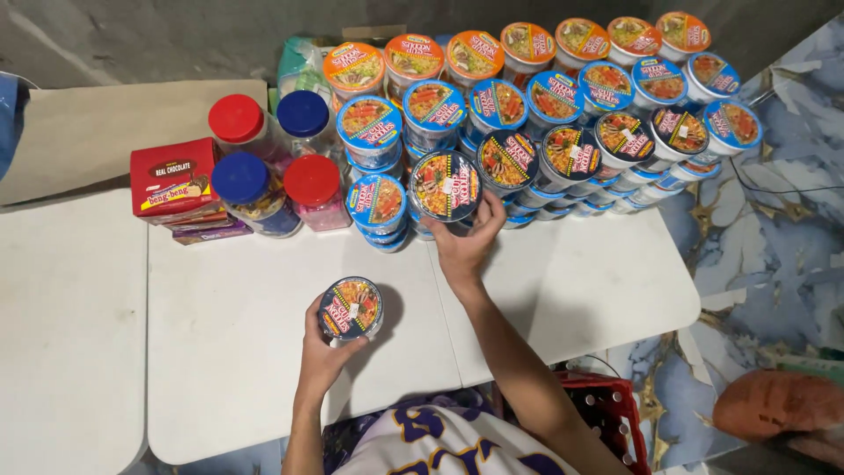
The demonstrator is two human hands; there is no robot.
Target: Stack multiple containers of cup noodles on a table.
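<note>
A white table (264,352) stands against a grey wall (176,35), with a second white table (61,334) just beside it on the left. The floor (774,255) is glossy blue marble-patterned tile with gold veins, evenly lit. A red plastic crate (615,413) sits below.

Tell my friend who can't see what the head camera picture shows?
A person's left hand holds a noodle cup over a white table, while the right hand grips another black-lidded cup in stacked rows of cups. Four candy jars stand nearby.
</note>
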